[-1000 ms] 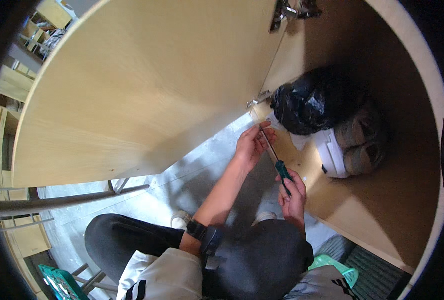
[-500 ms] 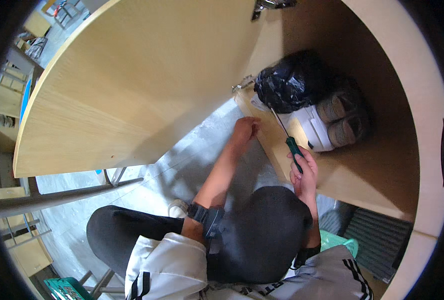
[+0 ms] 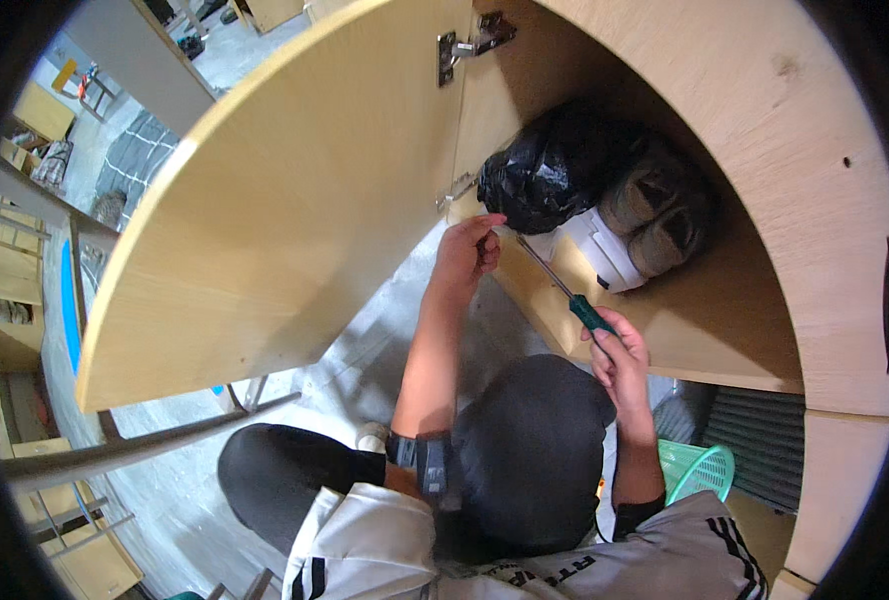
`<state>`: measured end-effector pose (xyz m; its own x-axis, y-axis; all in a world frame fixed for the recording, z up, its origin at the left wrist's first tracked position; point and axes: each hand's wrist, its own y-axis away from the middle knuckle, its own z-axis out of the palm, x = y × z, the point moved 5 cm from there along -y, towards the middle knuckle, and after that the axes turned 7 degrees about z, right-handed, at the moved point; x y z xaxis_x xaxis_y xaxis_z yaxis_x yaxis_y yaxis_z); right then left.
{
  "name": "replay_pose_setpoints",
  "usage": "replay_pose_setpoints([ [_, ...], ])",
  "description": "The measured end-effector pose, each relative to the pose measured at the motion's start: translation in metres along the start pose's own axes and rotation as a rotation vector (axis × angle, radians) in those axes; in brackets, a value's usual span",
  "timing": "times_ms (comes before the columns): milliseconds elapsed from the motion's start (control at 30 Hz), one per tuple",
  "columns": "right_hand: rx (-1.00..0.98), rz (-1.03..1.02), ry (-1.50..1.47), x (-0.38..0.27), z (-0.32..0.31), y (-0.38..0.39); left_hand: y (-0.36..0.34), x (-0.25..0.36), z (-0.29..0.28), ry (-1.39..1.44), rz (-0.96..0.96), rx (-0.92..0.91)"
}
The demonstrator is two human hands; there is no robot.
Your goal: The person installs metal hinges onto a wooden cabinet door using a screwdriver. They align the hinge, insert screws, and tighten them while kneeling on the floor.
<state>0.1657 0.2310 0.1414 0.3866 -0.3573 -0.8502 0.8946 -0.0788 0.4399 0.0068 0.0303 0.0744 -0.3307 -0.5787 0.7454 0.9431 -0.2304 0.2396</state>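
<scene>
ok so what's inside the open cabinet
A black plastic bag, a pair of shoes and a white boxy item. The bag's contents, and anything directly behind these things, are covered from view.

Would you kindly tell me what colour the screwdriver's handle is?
The handle is green; head view.

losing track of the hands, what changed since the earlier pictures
The screwdriver has moved right, away from the lower hinge; the left hand, at its shaft a second ago, now looks clear of it. The right hand still grips it; the door stays open, the black bag in place.
</scene>
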Motion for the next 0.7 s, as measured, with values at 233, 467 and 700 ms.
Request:
replay_pose_setpoints([
  [233,-0.047,-0.134,0.019,-0.076,0.060,0.020,0.013,0.108,0.052,0.191,0.119,-0.052],
  [467,0.016,-0.146,-0.095,-0.108,0.120,0.015,0.012,0.141,0.067,0.165,0.048,0.008],
  [700,0.087,-0.221,-0.210,-0.105,0.154,-0.015,0.003,0.140,0.056,0.216,0.073,0.020],
])
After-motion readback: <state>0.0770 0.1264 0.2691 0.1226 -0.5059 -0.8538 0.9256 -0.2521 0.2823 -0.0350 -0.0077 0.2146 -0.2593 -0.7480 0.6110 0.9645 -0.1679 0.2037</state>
